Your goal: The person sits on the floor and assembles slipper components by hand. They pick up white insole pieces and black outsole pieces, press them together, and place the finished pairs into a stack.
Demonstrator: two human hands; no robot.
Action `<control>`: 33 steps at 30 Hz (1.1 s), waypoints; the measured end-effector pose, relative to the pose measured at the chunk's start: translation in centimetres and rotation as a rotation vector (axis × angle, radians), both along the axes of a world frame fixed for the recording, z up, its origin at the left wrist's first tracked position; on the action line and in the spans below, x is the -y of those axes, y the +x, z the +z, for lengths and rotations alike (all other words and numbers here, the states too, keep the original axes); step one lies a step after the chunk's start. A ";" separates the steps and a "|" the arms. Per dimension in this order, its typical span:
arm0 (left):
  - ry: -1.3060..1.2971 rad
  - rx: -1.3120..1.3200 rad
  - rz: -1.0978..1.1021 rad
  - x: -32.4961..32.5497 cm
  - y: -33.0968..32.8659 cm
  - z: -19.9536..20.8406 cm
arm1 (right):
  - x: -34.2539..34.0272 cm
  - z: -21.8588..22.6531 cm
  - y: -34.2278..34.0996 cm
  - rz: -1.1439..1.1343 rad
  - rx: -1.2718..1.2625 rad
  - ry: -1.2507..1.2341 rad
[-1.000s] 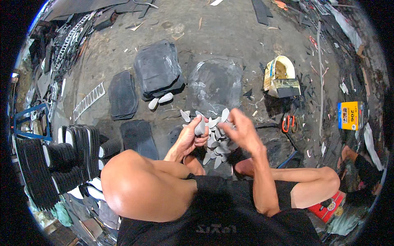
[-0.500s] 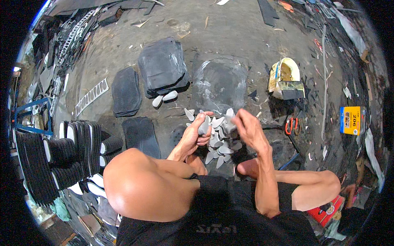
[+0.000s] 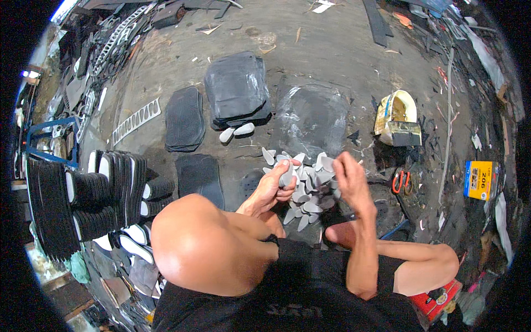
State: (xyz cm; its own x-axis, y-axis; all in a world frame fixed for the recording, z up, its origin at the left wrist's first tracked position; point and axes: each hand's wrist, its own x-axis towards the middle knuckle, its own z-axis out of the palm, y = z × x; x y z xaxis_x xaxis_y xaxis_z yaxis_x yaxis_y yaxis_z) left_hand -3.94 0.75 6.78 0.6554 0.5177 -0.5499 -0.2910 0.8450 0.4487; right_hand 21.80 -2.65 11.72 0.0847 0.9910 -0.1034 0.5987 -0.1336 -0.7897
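Note:
My left hand (image 3: 269,187) is closed around a small stack of grey teardrop-shaped pads (image 3: 287,175), thumb on top. Opposite it, my right hand (image 3: 354,183) is closed with bent fingers, and a single pale grey pad (image 3: 327,164) shows at its fingertips. Between and below both hands lies a loose pile of the same teardrop pads (image 3: 311,207) on the floor, close to my foot. Part of the pile is hidden behind my left hand.
Stacked dark sheets (image 3: 237,88) and a flat dark stack (image 3: 185,119) lie ahead left. Black and white sole-shaped pieces (image 3: 105,188) stand in rows at left. A cut-open glue container (image 3: 397,119), orange-handled scissors (image 3: 401,181) and a yellow-blue box (image 3: 479,180) are at right.
The whole view has shifted, so floor things appear farther right. Both hands stay over the pile, the left still around its stack; the right hand's fingers have moved slightly.

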 end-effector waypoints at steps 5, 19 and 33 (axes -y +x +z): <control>-0.094 -0.213 -0.002 0.5 3.0 0.0 | 1.3 0.5 -5.7 0.368 -0.012 0.047; -0.070 -0.151 -0.088 1.0 1.2 -0.9 | 1.2 1.2 -3.8 0.307 0.045 -0.087; -0.007 -0.009 -0.026 0.6 -0.7 -1.0 | 0.5 1.0 0.5 0.109 0.108 -0.022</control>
